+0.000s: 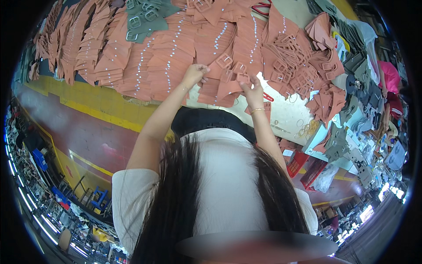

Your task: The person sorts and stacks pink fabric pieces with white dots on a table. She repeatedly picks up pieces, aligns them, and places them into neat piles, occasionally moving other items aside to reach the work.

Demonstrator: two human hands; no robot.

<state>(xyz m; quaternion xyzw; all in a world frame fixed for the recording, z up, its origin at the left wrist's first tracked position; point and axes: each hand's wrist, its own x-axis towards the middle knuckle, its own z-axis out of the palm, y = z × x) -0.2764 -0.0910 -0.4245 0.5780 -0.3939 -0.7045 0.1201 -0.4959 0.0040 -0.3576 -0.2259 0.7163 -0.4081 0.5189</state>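
Observation:
My left hand (194, 73) pinches the edge of a terracotta strap piece (213, 72) on the white worktable (288, 112). To its right, my right hand (252, 91), with a gold bangle on the wrist, grips another terracotta strap with a square buckle (232, 83). Both hands work over a stack of buckled straps (220, 90) near the table's front edge. My arms reach up from my white top in the lower part of the view.
Rows of terracotta straps with silver studs (145, 57) cover the table's left and middle. Loose buckles (290, 55) heap on the right, grey-green straps (143, 17) at the top, grey pieces (360, 79) far right. Red baskets (303, 165) stand below the table.

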